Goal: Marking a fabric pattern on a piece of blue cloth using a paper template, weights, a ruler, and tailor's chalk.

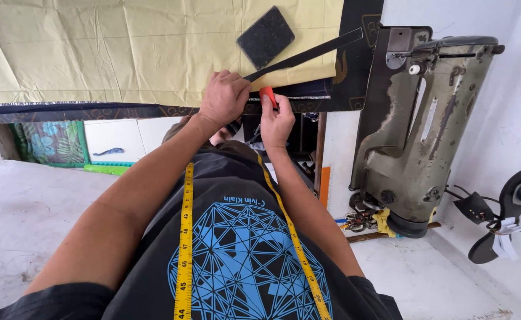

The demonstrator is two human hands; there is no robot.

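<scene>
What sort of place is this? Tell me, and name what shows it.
Probably a tailoring or sewing workshop: an old sewing machine, a yellow measuring tape around the person's neck, and cloth spread across the worktable.

Bright, even daylight fills the scene, strongest on the white wall at far right, which is nearly washed out. Shadows are soft and faint; the darkest area lies under the table edge. Focus is sharp throughout with no motion blur. Wide-angle distortion bends the olive-green metal sewing machine (pixel 420 130) at the right.
</scene>
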